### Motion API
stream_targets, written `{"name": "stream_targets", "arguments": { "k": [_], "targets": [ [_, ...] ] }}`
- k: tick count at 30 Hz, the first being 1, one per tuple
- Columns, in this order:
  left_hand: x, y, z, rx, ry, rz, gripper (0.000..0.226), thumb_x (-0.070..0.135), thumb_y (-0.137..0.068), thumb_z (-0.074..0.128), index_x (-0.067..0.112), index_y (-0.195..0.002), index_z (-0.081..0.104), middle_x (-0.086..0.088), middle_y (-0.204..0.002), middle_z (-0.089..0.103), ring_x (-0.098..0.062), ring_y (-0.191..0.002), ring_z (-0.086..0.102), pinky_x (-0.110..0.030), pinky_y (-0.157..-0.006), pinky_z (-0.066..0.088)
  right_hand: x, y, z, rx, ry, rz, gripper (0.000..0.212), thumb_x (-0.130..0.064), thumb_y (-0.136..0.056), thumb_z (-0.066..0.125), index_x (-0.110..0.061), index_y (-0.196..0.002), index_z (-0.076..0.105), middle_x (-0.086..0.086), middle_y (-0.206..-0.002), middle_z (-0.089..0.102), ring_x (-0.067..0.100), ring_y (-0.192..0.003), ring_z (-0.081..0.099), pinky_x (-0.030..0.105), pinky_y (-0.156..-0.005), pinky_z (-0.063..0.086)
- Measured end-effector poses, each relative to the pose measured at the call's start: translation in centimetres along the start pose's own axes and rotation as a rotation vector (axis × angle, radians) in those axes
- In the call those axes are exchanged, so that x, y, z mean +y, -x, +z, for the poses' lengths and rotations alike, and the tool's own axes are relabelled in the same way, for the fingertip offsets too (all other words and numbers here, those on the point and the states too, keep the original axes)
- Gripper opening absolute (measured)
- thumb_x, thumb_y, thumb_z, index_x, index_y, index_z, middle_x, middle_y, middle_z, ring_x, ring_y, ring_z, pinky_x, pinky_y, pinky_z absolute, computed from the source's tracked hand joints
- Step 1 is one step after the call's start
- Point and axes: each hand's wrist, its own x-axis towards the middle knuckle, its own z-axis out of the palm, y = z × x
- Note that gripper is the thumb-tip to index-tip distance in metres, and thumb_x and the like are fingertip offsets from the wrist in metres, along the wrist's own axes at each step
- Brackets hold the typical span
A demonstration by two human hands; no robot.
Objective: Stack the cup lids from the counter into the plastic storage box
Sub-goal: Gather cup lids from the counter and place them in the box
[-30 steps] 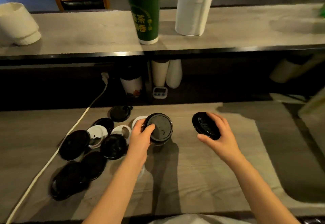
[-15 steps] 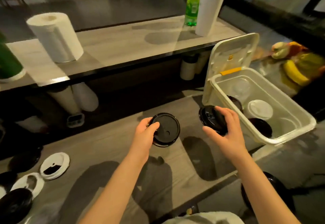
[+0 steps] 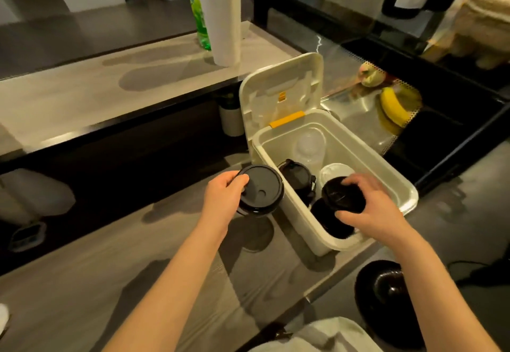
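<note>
Left hand pinched a black lid just left of the storage box. Right hand clasped a second black lid over its near end. Inside: two black lids, one white lid, one clear lid.

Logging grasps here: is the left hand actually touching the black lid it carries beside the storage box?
Touching. The head view shows the left hand holding the black lid, with its thumb lying on the lid's top face by the rim.
</note>
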Motion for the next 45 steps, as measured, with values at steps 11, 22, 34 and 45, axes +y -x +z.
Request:
{"name": "stream_targets", "arguments": {
  "k": [11, 22, 34, 45],
  "targets": [
    [0.0, -1.2, 3.8, -0.001, 0.03, -0.051, 0.021, 0.019, -0.095, 0.049, 0.015, -0.089, 0.068, 0.006, -0.081, 0.064, -0.003, -0.076, 0.056, -0.014, -0.059, 0.041, -0.2, -2.3, 1.3, -0.321, 0.424, 0.028, 0.04, -0.049, -0.073, 0.071, -0.026, -0.1, 0.052, -0.007, -0.111, 0.043, 0.016, -0.104, 0.039, 0.033, -0.084, 0.044],
    [1.9, -3.0, 5.1, 0.007, -0.071, 0.028, 0.013, 0.023, -0.093, 0.052, 0.02, -0.094, 0.065, 0.008, -0.085, 0.061, -0.01, -0.086, 0.055, -0.025, -0.072, 0.041, -0.7, -2.9, 0.3, -0.171, 0.268, 0.004, 0.037, -0.053, -0.08, 0.063, -0.028, -0.105, 0.052, -0.008, -0.112, 0.044, 0.013, -0.105, 0.04, 0.03, -0.082, 0.042],
    [3.1, -6.5, 6.8, -0.1, -0.47, 0.212, 0.04, 0.03, -0.094, 0.051, 0.013, -0.131, 0.053, -0.003, -0.122, 0.06, -0.015, -0.104, 0.055, -0.027, -0.087, 0.044, -4.2, -11.6, -0.3, -0.101, -0.39, 0.062, 0.027, -0.015, -0.084, 0.068, -0.012, -0.11, 0.061, 0.0, -0.08, 0.049, 0.017, -0.067, 0.055, 0.026, -0.056, 0.05],
    [-1.6, -7.3, 2.5, -0.224, -1.156, 0.394, 0.068, 0.06, -0.092, 0.03, 0.03, -0.15, 0.009, 0.009, -0.158, 0.002, -0.016, -0.145, -0.011, -0.048, -0.116, -0.002, -4.2, -14.7, 3.0, -0.315, 0.225, 0.121, 0.036, -0.03, -0.087, 0.064, -0.009, -0.113, 0.052, 0.012, -0.102, 0.06, 0.029, -0.081, 0.066, 0.041, -0.074, 0.056]
  ]
}}
